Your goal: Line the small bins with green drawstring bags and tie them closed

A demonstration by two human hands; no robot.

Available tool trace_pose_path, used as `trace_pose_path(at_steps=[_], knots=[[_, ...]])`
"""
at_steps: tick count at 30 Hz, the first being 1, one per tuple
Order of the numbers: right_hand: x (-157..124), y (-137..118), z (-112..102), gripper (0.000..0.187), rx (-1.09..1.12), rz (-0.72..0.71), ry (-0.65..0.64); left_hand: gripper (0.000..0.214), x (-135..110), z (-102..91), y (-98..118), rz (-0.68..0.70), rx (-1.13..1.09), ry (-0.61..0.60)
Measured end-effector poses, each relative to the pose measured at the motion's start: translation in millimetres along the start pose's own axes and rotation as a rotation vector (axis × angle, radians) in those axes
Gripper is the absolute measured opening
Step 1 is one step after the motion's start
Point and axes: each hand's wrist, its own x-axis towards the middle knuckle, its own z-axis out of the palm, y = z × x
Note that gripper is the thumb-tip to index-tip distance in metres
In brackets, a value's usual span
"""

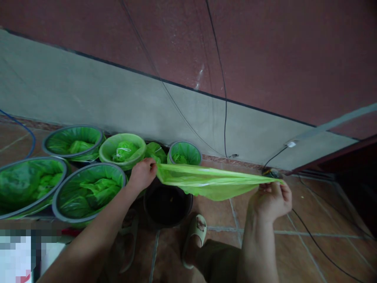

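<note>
A thin green plastic bag (pixel 206 181) is stretched sideways between both hands. My left hand (pixel 143 173) is closed, pinching the bag's left end. My right hand (pixel 273 198) is closed on its right end at about the same height. Beneath the bag's left half, a dark bucket (pixel 168 208) stands on the floor between the feet; its inside is too dark to make out. The bag hides part of the bucket's far rim.
Several bins lined with green bags stand at the left, among them a grey-rimmed bin (pixel 88 192) and a pale green bin (pixel 122 151). A black cable (pixel 225 118) hangs down the wall, and another cable (pixel 321 243) crosses the tiled floor (pixel 259 243) at the right.
</note>
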Motion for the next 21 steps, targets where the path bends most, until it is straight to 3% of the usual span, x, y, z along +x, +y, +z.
trace_pose_path(at_steps=[2,5,8,11,16,18,21], knots=[[-3,-1,2,0.013,-0.011,0.013,-0.012,0.020,2,4.3,1,-0.112,-0.252,0.013],[-3,0,1,0.015,-0.012,0.043,0.029,0.014,3,5.7,3,-0.288,-0.749,-0.069],[3,3,-5,0.015,-0.026,0.069,0.063,0.014,3,-0.4,3,-0.332,-1.005,-0.166],[8,7,-11,0.015,-0.046,0.064,0.056,0.007,3,-5.3,1,-0.218,-0.811,-0.154],[-3,6,-10,0.012,-0.121,-0.009,0.021,0.012,0,3.0,-3,-0.027,-0.103,0.108],[-6,-3,-2,0.012,-0.151,-0.026,0.006,0.017,1,3.1,-2,-0.047,-0.035,0.154],[6,-35,18,0.014,-0.155,0.030,-0.088,0.020,10,-19.5,9,-0.095,-0.217,0.140]])
